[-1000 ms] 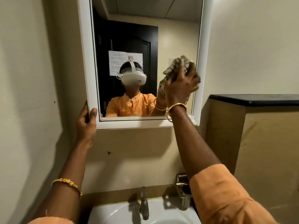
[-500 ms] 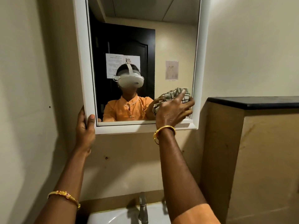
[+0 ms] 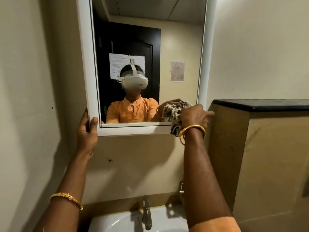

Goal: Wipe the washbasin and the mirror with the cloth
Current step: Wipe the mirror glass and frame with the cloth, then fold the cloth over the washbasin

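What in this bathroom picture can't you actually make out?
Head view only:
- Washbasin: bowl cut off by the bottom edge.
- Mirror: top cut off by the upper edge.
- Cloth: partly hidden under the right hand.
- Paper notices reflected in the mirror: print too small to read.

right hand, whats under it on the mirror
A crumpled striped cloth lies under the right hand, pressed on the mirror at its lower right corner. That corner of the frame is covered.

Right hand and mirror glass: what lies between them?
The checked cloth, bunched under the right hand against the mirror's lower right corner, head view.
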